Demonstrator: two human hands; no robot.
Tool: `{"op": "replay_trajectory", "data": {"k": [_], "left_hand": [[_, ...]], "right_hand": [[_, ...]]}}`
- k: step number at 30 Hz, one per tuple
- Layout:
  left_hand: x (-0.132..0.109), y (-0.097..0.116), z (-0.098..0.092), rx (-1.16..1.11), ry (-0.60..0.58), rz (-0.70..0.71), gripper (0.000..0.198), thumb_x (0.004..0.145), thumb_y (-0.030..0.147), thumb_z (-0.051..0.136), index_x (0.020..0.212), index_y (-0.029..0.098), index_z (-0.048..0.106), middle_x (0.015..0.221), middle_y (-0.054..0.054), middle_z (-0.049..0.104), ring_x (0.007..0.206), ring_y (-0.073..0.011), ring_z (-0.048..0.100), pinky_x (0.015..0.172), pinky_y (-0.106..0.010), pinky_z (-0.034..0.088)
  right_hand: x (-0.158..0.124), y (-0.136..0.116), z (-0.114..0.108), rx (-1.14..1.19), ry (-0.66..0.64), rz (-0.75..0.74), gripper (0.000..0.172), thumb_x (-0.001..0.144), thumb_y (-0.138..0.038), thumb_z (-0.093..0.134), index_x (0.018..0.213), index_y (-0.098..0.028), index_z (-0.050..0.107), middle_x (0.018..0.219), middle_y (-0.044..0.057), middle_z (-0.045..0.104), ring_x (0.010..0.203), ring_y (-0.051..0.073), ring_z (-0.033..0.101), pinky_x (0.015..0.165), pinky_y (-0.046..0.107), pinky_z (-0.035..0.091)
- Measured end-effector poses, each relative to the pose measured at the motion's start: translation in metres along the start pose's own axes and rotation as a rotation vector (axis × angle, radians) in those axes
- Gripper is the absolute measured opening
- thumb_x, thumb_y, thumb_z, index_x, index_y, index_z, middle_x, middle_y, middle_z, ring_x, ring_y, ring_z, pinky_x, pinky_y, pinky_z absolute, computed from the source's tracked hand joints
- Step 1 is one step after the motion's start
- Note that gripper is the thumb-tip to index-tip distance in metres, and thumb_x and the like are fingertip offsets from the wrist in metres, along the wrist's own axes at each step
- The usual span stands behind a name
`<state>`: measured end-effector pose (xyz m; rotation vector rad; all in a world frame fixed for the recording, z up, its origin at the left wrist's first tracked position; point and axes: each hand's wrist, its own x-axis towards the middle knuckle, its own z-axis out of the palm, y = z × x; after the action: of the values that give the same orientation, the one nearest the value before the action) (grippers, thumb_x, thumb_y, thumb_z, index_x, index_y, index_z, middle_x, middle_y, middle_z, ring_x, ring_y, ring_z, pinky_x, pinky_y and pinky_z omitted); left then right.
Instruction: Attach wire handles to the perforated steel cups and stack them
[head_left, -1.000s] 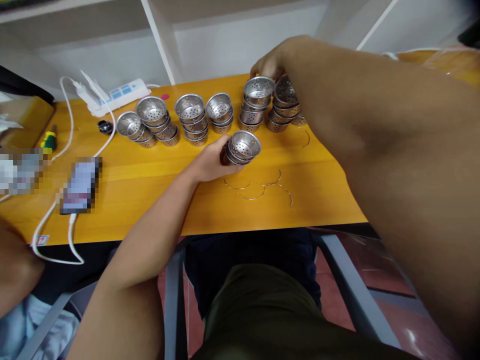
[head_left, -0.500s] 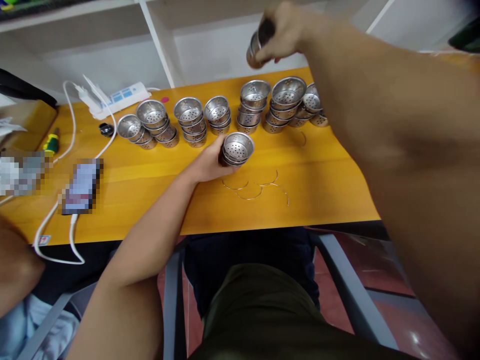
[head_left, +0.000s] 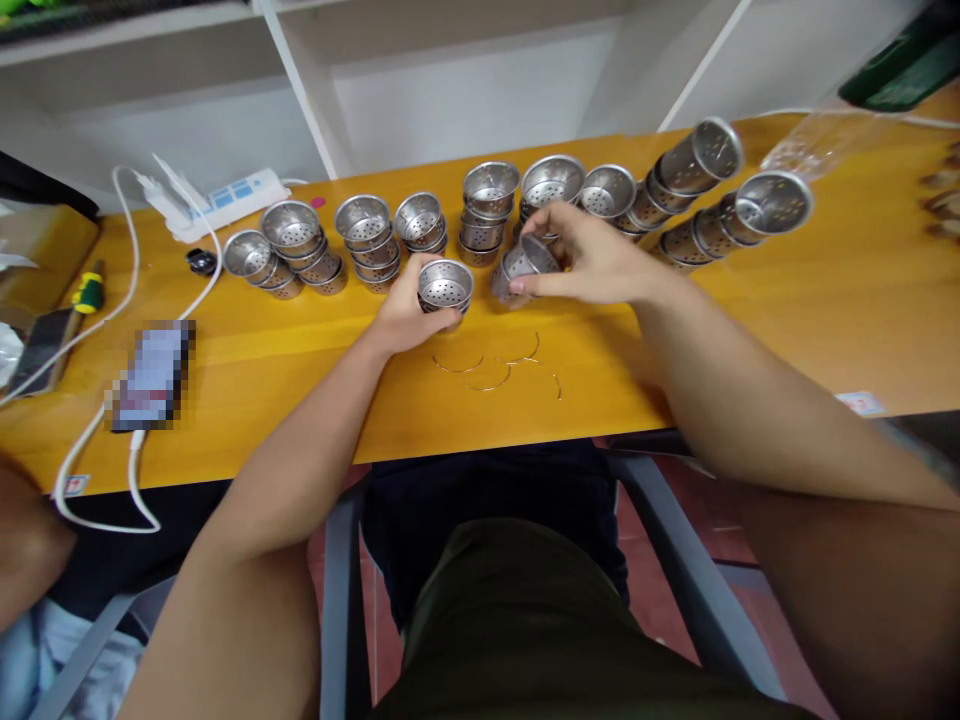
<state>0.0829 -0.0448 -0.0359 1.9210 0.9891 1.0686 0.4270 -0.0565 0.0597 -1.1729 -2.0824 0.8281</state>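
My left hand is closed round a short stack of perforated metal cups near the middle of the table. To its right, my right hand grips another perforated metal cup, tilted, with fingers at its rim and thumb low on its side. The two hands are a little apart. Behind them stands a row of similar cup stacks, such as one stack just behind the gap between my hands. Several thin curved wires lie on the table in front.
Leaning cup stacks stand at the right, by a clear container with a dark green top. At the left are a phone on a white cable, a power strip and a yellow-green tool. Another person's arm shows far left.
My right hand has come down from above the back row to the table's middle, beside the left hand, still holding a cup. The right-hand stacks now show. My left hand keeps its hold.
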Motion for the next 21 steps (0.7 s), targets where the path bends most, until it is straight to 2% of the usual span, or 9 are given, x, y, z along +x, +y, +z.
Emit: {"op": "replay_trajectory", "data": {"k": [2,4,7,9,12,16,18,21], "left_hand": [[0.001,-0.003,-0.001,0.008,0.014,0.019,0.088,0.085,0.055,0.100,0.158,0.027,0.057,0.144,-0.011,0.085,0.127,-0.0329,0.086,0.111,-0.049,0.073],[0.002,-0.008,0.000,0.036,0.029,0.053,0.092,0.090,0.071,0.100,0.159,0.029,0.056,0.148,-0.012,0.083,0.136,-0.0346,0.084,0.119,-0.051,0.071],[0.006,-0.016,0.002,0.082,0.043,0.079,0.104,0.093,0.094,0.095,0.164,0.030,0.052,0.156,-0.014,0.078,0.145,-0.0377,0.081,0.126,-0.055,0.067],[0.009,-0.020,0.005,0.093,0.041,0.084,0.109,0.095,0.102,0.090,0.166,0.031,0.048,0.159,-0.015,0.075,0.148,-0.0382,0.080,0.128,-0.056,0.067],[0.014,-0.022,0.006,0.075,0.048,0.099,0.111,0.097,0.106,0.086,0.166,0.030,0.045,0.162,-0.019,0.075,0.148,-0.0384,0.080,0.131,-0.057,0.066],[0.015,-0.017,0.002,0.103,0.075,0.095,0.110,0.093,0.109,0.087,0.161,0.029,0.051,0.155,-0.018,0.079,0.142,-0.0389,0.083,0.130,-0.059,0.068],[0.015,-0.015,-0.001,0.123,0.086,0.086,0.111,0.091,0.111,0.089,0.157,0.029,0.055,0.151,-0.016,0.081,0.138,-0.0382,0.084,0.128,-0.059,0.069],[0.015,-0.018,-0.004,0.107,0.104,0.089,0.111,0.089,0.111,0.091,0.156,0.029,0.054,0.151,-0.017,0.081,0.136,-0.0381,0.085,0.127,-0.060,0.069]], "right_hand": [[0.003,0.025,0.013,-0.029,-0.021,0.011,0.135,0.066,-0.133,0.088,0.152,-0.031,0.072,0.145,0.016,0.088,0.127,0.048,0.085,0.115,0.075,0.077],[0.008,0.037,0.020,-0.098,-0.022,0.005,0.141,0.065,-0.136,0.082,0.158,-0.031,0.069,0.146,0.017,0.087,0.132,0.052,0.085,0.120,0.079,0.074],[0.010,0.038,0.021,-0.220,-0.009,-0.013,0.140,0.073,-0.131,0.083,0.169,-0.030,0.065,0.150,0.019,0.086,0.140,0.056,0.085,0.127,0.078,0.070],[0.008,0.035,0.021,-0.270,0.001,-0.015,0.134,0.081,-0.125,0.085,0.172,-0.029,0.063,0.155,0.021,0.085,0.143,0.057,0.084,0.129,0.077,0.069],[0.006,0.034,0.024,-0.304,0.043,-0.046,0.119,0.091,-0.114,0.086,0.171,-0.029,0.066,0.166,0.023,0.082,0.152,0.059,0.081,0.135,0.082,0.065],[0.007,0.039,0.032,-0.326,0.078,-0.102,0.101,0.098,-0.106,0.084,0.169,-0.035,0.074,0.170,0.020,0.080,0.159,0.059,0.077,0.141,0.085,0.061],[0.009,0.043,0.034,-0.325,0.088,-0.105,0.102,0.098,-0.109,0.081,0.168,-0.035,0.077,0.168,0.020,0.082,0.158,0.058,0.079,0.142,0.083,0.062],[0.013,0.048,0.033,-0.311,0.101,-0.108,0.113,0.096,-0.117,0.077,0.171,-0.033,0.075,0.170,0.022,0.081,0.162,0.058,0.077,0.143,0.083,0.061]]}}
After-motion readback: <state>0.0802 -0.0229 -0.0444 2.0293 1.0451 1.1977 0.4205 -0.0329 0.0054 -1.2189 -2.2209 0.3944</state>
